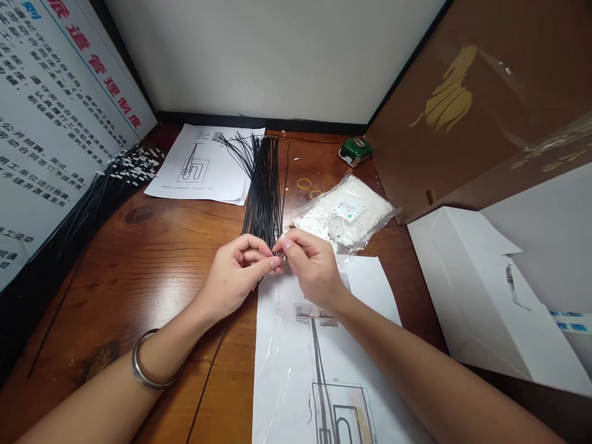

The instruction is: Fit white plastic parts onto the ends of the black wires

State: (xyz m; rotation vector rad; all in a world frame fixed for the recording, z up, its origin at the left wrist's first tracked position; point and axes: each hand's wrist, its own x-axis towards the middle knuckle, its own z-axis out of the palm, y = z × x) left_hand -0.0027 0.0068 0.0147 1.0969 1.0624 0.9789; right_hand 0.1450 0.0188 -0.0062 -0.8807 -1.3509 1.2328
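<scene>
My left hand (238,268) is closed in a pinch, thumb against fingers, on a thin black wire (213,364) that trails from it toward the front edge of the table. Right beside it, fingertips almost touching, my right hand (315,262) pinches too; what lies in its fingers is too small and too covered to tell. Just beyond both hands is a bundle of black wires (263,191), its far ends fanned out. A clear plastic bag of small white pieces (365,200) sits past my right hand, with loose white bits at its near side.
Under my right forearm lies a printed drawing sheet (277,357); another paper (161,179) is at the back left. A larger bundle of white-tipped black wires (134,166) runs along the left. Rubber bands (304,184), a green tape measure (355,151) and a white box (467,296) are rightward.
</scene>
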